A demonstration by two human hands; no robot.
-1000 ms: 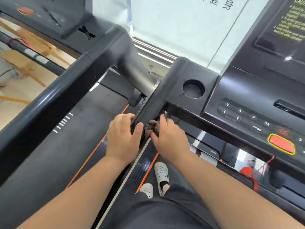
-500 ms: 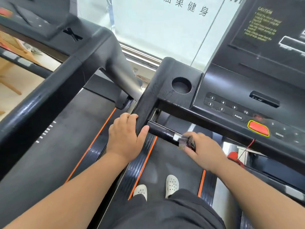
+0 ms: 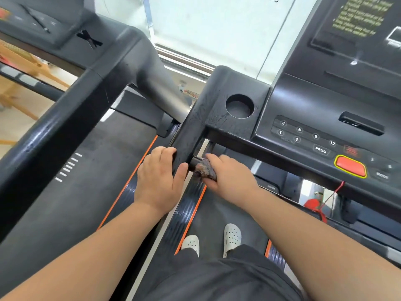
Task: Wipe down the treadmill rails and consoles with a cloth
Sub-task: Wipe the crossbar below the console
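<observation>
Both of your hands are on the near treadmill's left side. Your left hand (image 3: 159, 181) wraps the black side rail (image 3: 188, 135), fingers over its outer face and thumb along the inner edge, gripping it firmly. Your right hand (image 3: 232, 178) is clenched around a dark, brownish cloth (image 3: 205, 168), which is pressed around the short crossbar (image 3: 195, 162) that juts from the rail's inner side, just beside your left thumb. The cloth sits between your fingers and the bar, bunched and covering the bar's top. Streaks of wet smear show on the rail's upper corner, next to the round cup holder (image 3: 239, 105). To the right of that lies the console (image 3: 314, 109), with numbered keys, a PROG key and a red button (image 3: 349, 166) ringed in yellow; a red cord (image 3: 329, 198) hangs below it. Your white clogs (image 3: 232, 237) stand on the belt (image 3: 219, 213), between orange stripes on the deck edges. On your left runs a second treadmill (image 3: 71, 192), its thick rail crossing the frame well apart from your hands.
</observation>
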